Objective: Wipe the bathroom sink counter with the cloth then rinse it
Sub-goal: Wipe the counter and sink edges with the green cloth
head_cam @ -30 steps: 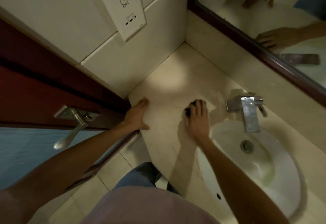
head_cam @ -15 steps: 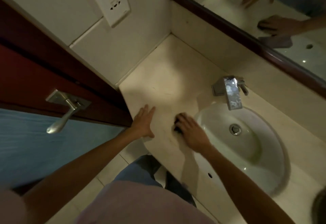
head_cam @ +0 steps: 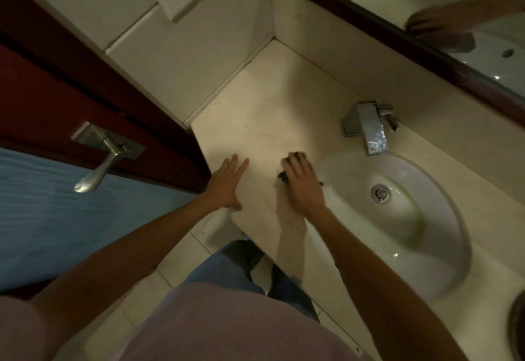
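The dark cloth has been drawn back from near the tap toward the desk front, pressed flat under the right hand; wiping continues. The left hand is spread, empty.

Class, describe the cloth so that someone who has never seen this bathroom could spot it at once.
Find the white sink set in the pale counter. Just left of its rim, the right hand presses down on the counter. The cloth is the small dark bunch peeking from under those fingers, the only dark thing there.

No text or label can be read.
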Demonstrator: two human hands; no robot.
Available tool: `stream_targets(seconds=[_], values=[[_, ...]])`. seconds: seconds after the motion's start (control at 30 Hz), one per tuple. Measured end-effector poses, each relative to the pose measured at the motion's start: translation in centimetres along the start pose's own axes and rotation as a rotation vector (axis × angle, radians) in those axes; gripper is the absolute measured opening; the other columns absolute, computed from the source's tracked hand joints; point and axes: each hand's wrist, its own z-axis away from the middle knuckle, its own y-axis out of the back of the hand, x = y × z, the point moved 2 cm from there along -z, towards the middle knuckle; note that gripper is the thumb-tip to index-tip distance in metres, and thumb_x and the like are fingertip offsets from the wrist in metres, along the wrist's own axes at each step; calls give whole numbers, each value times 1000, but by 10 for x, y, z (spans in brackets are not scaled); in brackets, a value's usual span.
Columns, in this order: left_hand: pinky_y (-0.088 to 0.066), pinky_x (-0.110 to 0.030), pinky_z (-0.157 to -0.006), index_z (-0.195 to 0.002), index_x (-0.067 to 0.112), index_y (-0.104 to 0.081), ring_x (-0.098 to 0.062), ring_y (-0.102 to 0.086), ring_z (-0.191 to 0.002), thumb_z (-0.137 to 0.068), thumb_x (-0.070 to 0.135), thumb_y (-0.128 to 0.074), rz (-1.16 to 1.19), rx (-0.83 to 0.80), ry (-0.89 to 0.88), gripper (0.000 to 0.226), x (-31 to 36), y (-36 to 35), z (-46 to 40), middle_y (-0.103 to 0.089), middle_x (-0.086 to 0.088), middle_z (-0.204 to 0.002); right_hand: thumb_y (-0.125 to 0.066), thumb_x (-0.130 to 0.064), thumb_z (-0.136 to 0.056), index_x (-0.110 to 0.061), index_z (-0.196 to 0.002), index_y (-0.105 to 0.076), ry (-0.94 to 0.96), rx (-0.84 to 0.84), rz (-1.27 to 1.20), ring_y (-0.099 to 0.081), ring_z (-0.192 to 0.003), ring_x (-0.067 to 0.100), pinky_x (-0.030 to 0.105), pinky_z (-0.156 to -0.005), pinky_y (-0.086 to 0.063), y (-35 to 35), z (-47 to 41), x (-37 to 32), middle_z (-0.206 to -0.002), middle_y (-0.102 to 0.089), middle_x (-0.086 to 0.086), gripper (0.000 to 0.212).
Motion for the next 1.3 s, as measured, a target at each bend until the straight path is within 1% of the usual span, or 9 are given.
stream_targets(seconds=[0.1, 0.2, 0.43, 0.6, 0.77, 0.9, 1.03, 1.2, 1.3], values=[[-24, -50, -120, -156, 29, 13, -34, 1, -152, -61, 41, -91, 25, -28, 0, 142, 2, 7, 4, 14, -9, -166, -38, -27, -103, -14, -155, -42, 164, -101, 21, -18, -156, 37, 50, -128, -17, -23, 52, -39, -166, -32, 11, 53], [-21, -51, -120, -157, 28, 11, -35, 0, -152, -64, 34, -90, 56, -18, -37, 137, 18, 8, 10, 12, -5, -166, -36, -32, -103, -17, -156, -41, 257, -181, 61, -21, -156, 37, 53, -125, -24, -42, 105, -57, -166, -32, 8, 55], [-22, -52, -121, -155, 27, 17, -34, 9, -152, -61, 42, -90, -52, -41, -248, 143, 101, -36, 40, 17, -8, -165, -49, -31, -102, -25, -159, -35, 303, -231, 39, -16, -158, 34, 51, -126, -22, -45, 215, -34, -170, -24, 5, 60], [-20, -53, -122, -156, 14, 14, -40, 6, -152, -58, 49, -90, -136, -57, -362, 147, 174, -71, 67, 13, -19, -164, -48, -38, -101, -28, -160, -29, -51, -153, 39, -6, -159, 33, 49, -128, -14, -21, 301, 13, -172, -14, 4, 64], [-17, -48, -123, -158, 19, -3, -31, -1, -154, -59, 58, -86, -289, -120, -613, 135, 235, -95, 85, 1, -8, -167, -57, -30, -99, -25, -163, -24, -385, -61, 86, -2, -159, 34, 52, -128, -18, -3, 414, 72, -173, -7, 7, 73], [-19, -44, -121, -151, 24, -31, -25, -32, -144, -59, 58, -84, -421, -274, -724, 112, 261, -108, 86, -35, -3, -157, -43, -31, -98, -22, -162, -22, -773, 45, 65, -4, -159, 36, 54, -125, -22, 6, 492, 106, -172, -12, 14, 68], [-41, -35, -103, -132, 24, -51, -21, -56, -117, -59, 53, -84, -475, -315, -784, 86, 270, -107, 83, -59, -1, -133, -41, -24, -99, -8, -156, -38, -1181, 313, -101, -21, -152, 44, 55, -124, -22, 8, 542, 121, -167, -23, 22, 59], [-43, -35, -101, -138, 22, -53, -22, -54, -122, -76, 43, -79, -432, -351, -794, 71, 274, -99, 80, -58, -3, -135, -55, -3, -97, -5, -157, -35, -1411, 670, -256, -17, -154, 43, 55, -127, -16, 16, 559, 121, -168, -17, 24, 63], [-46, -34, -102, -138, 21, -55, -20, -56, -122, -83, 37, -75, -427, -375, -804, 61, 276, -96, 71, -59, -1, -137, -61, -3, -91, -12, -159, -30, -1477, 631, -194, -14, -154, 43, 54, -127, -15, 11, 572, 130, -170, -14, 19, 75]])
